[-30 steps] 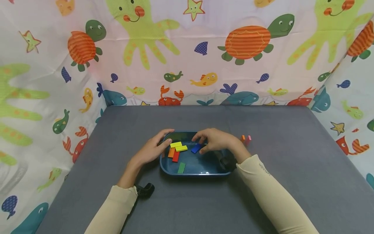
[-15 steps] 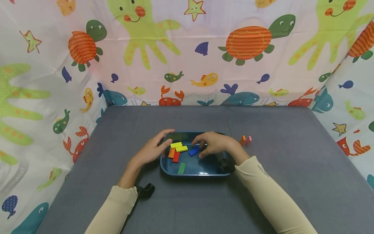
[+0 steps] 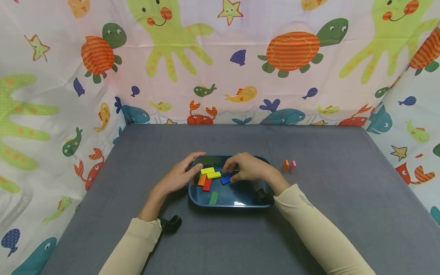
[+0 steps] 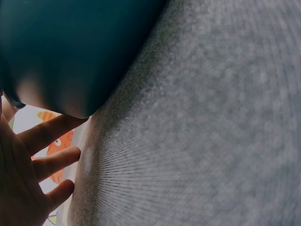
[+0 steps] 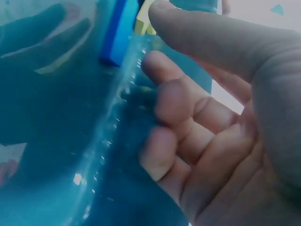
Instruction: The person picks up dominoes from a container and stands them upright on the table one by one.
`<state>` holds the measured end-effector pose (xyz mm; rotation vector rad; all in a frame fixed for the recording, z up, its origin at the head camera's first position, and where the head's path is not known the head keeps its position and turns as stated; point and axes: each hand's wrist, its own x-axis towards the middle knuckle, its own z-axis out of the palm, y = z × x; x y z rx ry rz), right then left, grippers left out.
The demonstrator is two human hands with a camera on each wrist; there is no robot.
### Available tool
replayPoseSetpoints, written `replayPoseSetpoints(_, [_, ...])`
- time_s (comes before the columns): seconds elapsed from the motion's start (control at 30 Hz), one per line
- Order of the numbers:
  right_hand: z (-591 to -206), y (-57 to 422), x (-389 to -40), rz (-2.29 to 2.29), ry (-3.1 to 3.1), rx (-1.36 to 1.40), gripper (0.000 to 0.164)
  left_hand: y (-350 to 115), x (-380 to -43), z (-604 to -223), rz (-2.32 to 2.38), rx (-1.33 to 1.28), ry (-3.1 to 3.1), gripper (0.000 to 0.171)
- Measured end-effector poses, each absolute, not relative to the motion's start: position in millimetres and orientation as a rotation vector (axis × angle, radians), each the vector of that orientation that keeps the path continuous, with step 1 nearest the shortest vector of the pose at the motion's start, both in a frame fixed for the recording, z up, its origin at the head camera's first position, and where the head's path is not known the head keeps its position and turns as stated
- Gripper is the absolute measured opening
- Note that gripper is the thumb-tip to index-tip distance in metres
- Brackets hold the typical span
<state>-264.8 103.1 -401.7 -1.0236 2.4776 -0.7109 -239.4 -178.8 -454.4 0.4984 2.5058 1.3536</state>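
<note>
A dark blue tray (image 3: pixel 237 206) lies on the grey tabletop. At its left end my left hand (image 3: pixel 180 175) holds the rim, thumb over the inside and fingers outside; in the left wrist view the fingers (image 4: pixel 56 162) are spread below the tray. Over the tray's inside hovers my right hand (image 3: pixel 250 168), its fingers loosely bent beside a blue block (image 3: pixel 225 180). The right wrist view shows nothing between thumb and fingers, with the blue block (image 5: pixel 117 33) just beyond the fingertips. Also in the tray are two yellow blocks (image 3: pixel 214 175), an orange one (image 3: pixel 202 179), a red one (image 3: pixel 207 185) and a green one (image 3: pixel 214 198).
Right of the tray, an orange block (image 3: pixel 285 165) and a pink block (image 3: pixel 292 166) stand upright on the table, close to my right forearm. A cloth (image 3: pixel 240 68) printed with sea animals hangs behind and along both sides.
The blue block has shifted left and slightly toward me inside the tray, and my right hand has moved left with it. The left hand keeps its place at the rim.
</note>
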Motion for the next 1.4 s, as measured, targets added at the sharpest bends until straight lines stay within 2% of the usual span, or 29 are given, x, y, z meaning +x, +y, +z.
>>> replayPoseSetpoints(0.6, [-409.1,99.7,-263.1,-0.631,2.506,-1.010,0.029,-178.5,-237.4,-454.2,1.360,0.490,2.503,0.048])
replayPoseSetpoints(0.83, [-409.9,99.5,-263.7,-0.677,2.473,-1.030,0.029,-174.1,-230.8,-438.1,1.355,0.463,2.481,0.051])
replayPoseSetpoints(1.0, [-410.0,98.8,-263.6,-0.644,2.486,-1.028,0.029,-177.9,-238.7,-453.3,1.363,0.479,2.500,0.052])
replayPoseSetpoints(1.4, [-412.6,95.1,-262.5,-0.566,2.426,-1.064,0.029,-178.7,-237.9,-454.7,1.356,0.506,2.510,0.052])
